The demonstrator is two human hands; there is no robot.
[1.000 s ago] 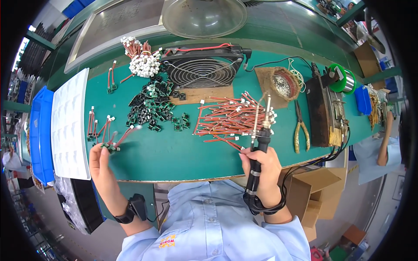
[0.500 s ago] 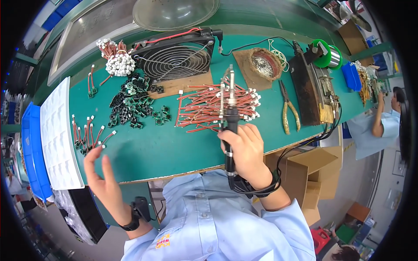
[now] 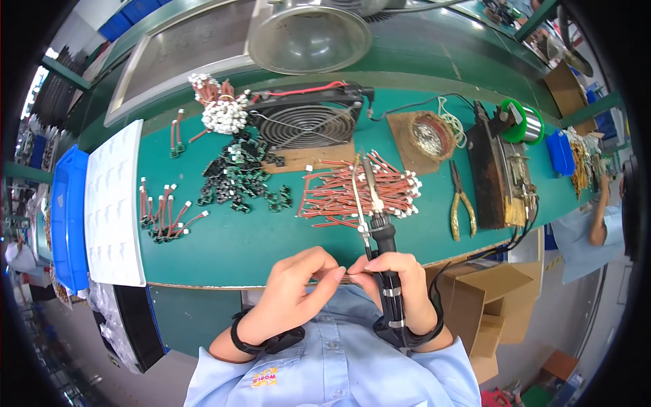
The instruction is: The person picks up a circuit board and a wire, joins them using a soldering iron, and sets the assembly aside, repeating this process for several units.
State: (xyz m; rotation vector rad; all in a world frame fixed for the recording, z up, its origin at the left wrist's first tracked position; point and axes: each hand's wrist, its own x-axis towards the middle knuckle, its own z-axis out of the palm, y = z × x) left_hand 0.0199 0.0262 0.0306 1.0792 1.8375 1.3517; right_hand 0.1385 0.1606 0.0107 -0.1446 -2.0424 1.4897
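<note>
Head view: our two hands met at the near edge of a crowded green bench.

From the left we saw a blue bin [image 3: 68, 217], a white moulded tray [image 3: 114, 203], short red leads with black ends [image 3: 163, 214], a heap of small black parts [image 3: 237, 180], a black fan [image 3: 308, 122] and a pile of red wires [image 3: 359, 190]. Our left hand [image 3: 295, 292] pinched something thin that we could not make out against our right hand [image 3: 393, 285], which was closed around the black handle of a soldering iron [image 3: 380, 224], tip pointing away over the wires. Further right lay yellow-handled pliers [image 3: 461, 200] and a green spool [image 3: 522, 122]. Cardboard boxes [image 3: 475, 298] stood below the green table [image 3: 230, 251].
</note>
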